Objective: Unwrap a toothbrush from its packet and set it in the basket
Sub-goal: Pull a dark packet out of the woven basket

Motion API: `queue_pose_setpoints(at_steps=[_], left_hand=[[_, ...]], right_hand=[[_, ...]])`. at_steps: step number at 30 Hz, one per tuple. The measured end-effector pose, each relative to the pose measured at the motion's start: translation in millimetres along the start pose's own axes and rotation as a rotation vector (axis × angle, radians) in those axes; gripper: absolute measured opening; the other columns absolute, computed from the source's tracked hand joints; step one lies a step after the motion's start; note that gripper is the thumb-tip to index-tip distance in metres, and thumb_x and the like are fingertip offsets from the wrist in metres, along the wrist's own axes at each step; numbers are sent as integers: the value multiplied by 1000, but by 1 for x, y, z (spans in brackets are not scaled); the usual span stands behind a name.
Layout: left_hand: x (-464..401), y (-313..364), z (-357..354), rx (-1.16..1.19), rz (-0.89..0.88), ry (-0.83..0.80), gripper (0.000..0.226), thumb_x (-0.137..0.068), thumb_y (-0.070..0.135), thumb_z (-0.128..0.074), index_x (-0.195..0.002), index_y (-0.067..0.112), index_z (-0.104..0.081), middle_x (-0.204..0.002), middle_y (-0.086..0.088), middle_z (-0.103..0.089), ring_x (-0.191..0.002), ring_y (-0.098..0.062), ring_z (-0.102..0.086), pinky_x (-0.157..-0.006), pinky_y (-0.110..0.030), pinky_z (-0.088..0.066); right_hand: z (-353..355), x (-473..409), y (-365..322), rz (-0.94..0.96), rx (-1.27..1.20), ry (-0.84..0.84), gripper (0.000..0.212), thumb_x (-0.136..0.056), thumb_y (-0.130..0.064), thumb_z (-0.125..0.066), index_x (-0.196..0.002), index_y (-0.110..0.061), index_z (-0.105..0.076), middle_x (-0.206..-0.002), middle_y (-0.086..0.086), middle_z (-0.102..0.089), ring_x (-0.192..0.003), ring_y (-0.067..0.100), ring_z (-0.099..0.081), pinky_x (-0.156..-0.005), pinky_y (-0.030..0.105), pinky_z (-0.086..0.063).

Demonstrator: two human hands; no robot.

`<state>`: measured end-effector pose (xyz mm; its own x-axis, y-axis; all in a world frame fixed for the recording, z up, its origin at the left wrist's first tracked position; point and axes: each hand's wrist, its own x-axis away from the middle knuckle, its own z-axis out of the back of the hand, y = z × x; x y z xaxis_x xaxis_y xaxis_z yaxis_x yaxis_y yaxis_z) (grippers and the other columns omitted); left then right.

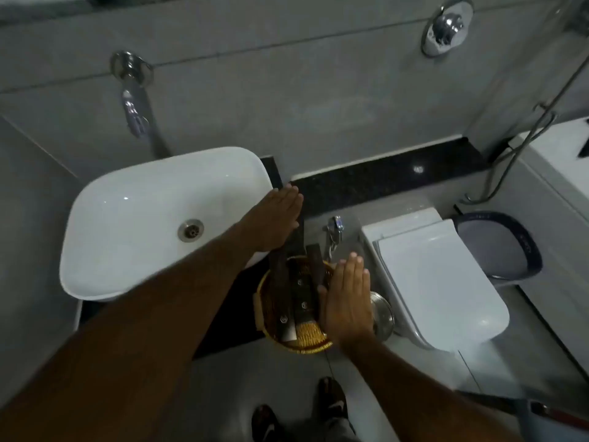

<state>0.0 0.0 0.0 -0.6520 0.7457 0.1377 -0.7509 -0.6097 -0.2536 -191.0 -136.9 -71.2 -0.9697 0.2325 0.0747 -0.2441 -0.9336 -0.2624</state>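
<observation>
A round woven golden basket (314, 341) sits on the dark counter at the sink's right end. Several long dark toothbrush packets (301, 301) stand in it, leaning up and away from me. My left hand (272, 218) is flat with fingers straight and together, palm down, above the upper ends of the packets and over the sink's right edge. My right hand (345, 301) is also flat, fingers together, over the basket's right side, its thumb next to a packet. Neither hand holds anything. I see no unwrapped toothbrush.
A white basin (134, 215) lies at the left under a chrome wall tap (132, 100). A white toilet (433, 282) stands at the right, with a dark bin (500, 244) beyond it. A metal lid (382, 317) lies right of the basket. My feet (331, 397) are on the floor below.
</observation>
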Motion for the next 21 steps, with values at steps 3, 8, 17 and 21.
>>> queue_pose_setpoints(at_steps=[3,8,17,21], left_hand=[[-22,4,-2,-38,-171,-139,68,-98,12,-48,-155,2,-12,-164,-22,-15,-152,-35,-11,-121,-45,-8],[-50,12,-8,-55,-376,-185,65,-86,9,-63,-147,12,-40,-154,-16,-41,-142,-30,-36,-119,-44,-22],[-58,27,-33,20,-515,-173,32,-87,23,-64,-120,21,-65,-126,-6,-65,-119,-24,-57,-104,-46,-45],[-58,27,-33,-58,-552,-145,28,-89,25,-64,-116,18,-65,-121,-6,-67,-114,-23,-61,-102,-44,-48]], right_hand=[[-18,16,6,-45,-12,-23,67,-97,-32,-39,-148,8,-22,-157,32,-17,-147,43,-9,-120,53,-9],[-22,15,2,-67,-10,-36,68,-90,-32,-53,-143,6,-32,-157,31,-19,-147,43,-11,-119,52,-8],[-23,16,9,-10,-14,-47,72,-93,-46,-45,-143,4,-37,-161,27,-7,-149,38,3,-118,46,5],[-21,16,10,36,-9,-60,68,-93,-47,-45,-141,2,-44,-161,26,-2,-149,38,7,-117,45,10]])
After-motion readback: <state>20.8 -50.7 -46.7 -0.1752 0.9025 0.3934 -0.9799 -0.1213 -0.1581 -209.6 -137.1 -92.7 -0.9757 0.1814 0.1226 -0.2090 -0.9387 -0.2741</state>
